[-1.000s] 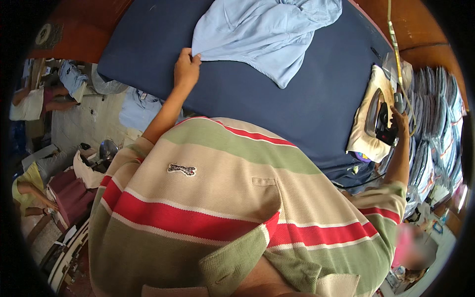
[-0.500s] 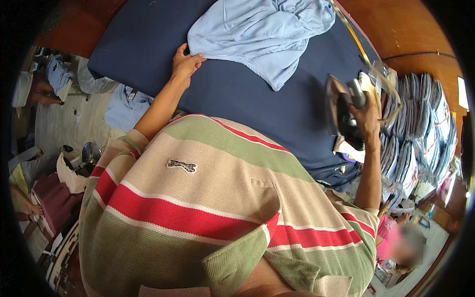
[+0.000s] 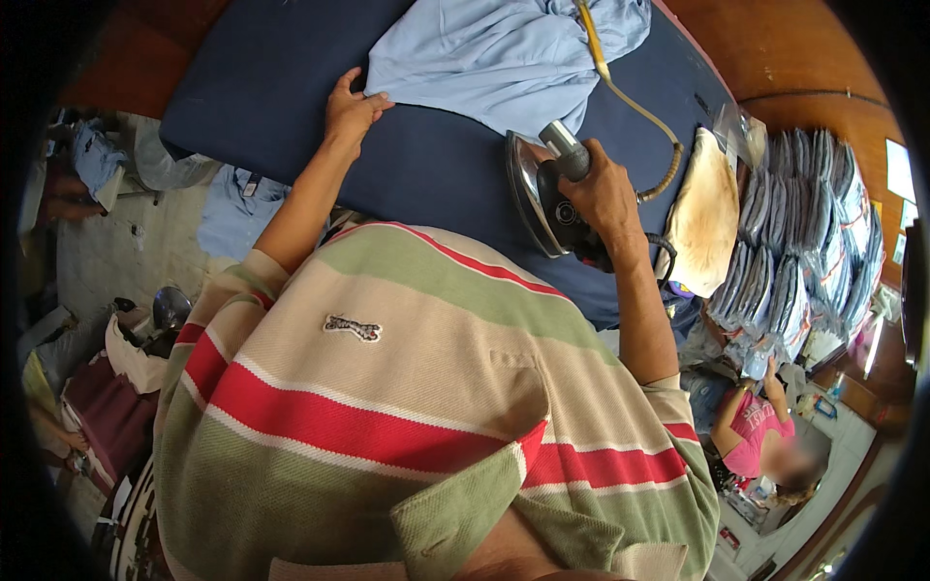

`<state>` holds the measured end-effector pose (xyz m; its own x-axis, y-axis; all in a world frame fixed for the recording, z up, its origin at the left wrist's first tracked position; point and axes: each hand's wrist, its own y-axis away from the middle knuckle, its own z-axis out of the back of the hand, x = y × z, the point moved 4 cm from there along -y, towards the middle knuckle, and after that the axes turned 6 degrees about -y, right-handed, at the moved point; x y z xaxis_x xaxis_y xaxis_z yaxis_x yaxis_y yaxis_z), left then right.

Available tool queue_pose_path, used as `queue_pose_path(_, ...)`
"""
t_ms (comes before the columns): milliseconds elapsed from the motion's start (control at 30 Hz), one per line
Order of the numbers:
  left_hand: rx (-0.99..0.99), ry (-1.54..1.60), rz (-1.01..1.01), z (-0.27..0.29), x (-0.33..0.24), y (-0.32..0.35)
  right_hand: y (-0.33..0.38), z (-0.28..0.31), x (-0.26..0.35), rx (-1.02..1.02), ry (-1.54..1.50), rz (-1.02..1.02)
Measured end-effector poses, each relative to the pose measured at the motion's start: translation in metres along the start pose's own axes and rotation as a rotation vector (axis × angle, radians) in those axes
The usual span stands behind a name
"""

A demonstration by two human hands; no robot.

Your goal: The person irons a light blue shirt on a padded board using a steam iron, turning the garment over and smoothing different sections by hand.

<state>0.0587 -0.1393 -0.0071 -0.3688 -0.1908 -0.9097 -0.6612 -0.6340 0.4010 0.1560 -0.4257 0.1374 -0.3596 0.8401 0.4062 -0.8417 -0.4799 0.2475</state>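
Observation:
My right hand (image 3: 605, 189) is wrapped around the handle of an iron (image 3: 547, 194), a dark body with a shiny metal soleplate. The iron is tipped up on edge, just below the hem of a light blue garment (image 3: 475, 68); whether it touches the board cover is unclear. The garment lies rumpled on the dark blue padded ironing surface (image 3: 426, 155). At its left corner my left hand (image 3: 354, 111) rests with thumb and forefinger apart, fingertips against the hem. A yellowish hose (image 3: 644, 111) and a black cord run from the iron.
A scorched cream cloth pad (image 3: 705, 218) lies at the right edge. Beyond it hang or stack several bagged blue garments (image 3: 775, 223). A person in pink (image 3: 751, 431) is at lower right. Another blue garment (image 3: 242, 208) lies below the left edge.
My right hand has brought the iron leftward from the right edge to near the garment's hem, uncovering the cream pad. The hose swung left. My left hand stays by the corner.

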Motion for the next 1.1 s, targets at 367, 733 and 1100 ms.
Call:
queue_pose_path(367,0.022,-0.15,-0.074,0.007,-0.01,-0.01,-0.028,-0.021,0.054,0.062,0.04,0.125)
queue_pose_path(733,0.043,-0.154,-0.076,0.01,-0.009,-0.014,-0.025,-0.02,0.047,0.082,0.033,0.089)
queue_pose_path(1100,0.043,-0.281,-0.102,0.018,-0.014,-0.025,-0.054,-0.043,0.106,0.147,0.037,0.23)
